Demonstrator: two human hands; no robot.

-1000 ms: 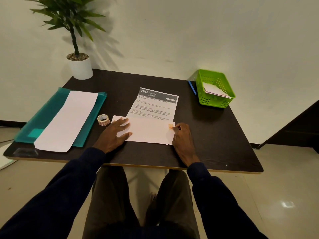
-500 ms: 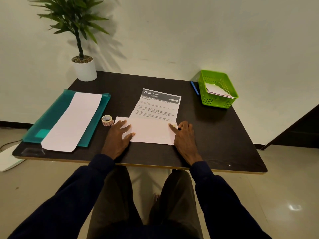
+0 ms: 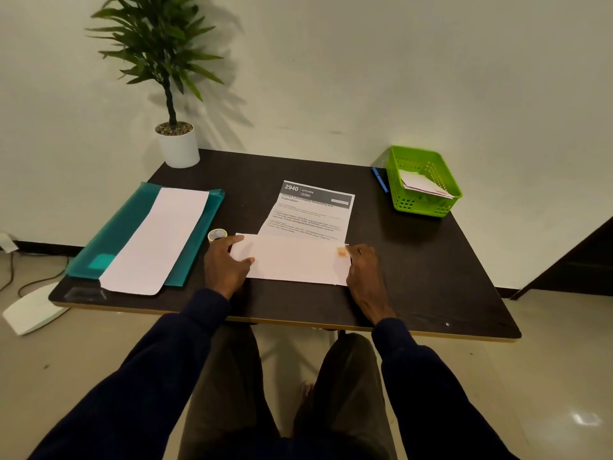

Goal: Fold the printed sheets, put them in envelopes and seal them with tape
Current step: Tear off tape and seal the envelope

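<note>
white envelope (image 3: 295, 260) lies over the lower edge of the printed sheet (image 3: 311, 210) — my left hand (image 3: 224, 263) flat, fingers spread on its left end, right hand (image 3: 365, 270) at the tape piece (image 3: 341, 252), pinching or pressing i cannot tell — sealing, i judge; next, rub that tape down.

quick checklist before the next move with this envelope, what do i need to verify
1. The envelope lies flat under the left hand, with the right hand at its end: ok.
2. The orange tape piece is on the envelope's right end: ok.
3. That tape is stuck down fully: cannot tell.
4. The printed sheet is folded: not ok, it lies open, partly under the envelope.
5. The tape roll is beside the left hand: ok.
</note>
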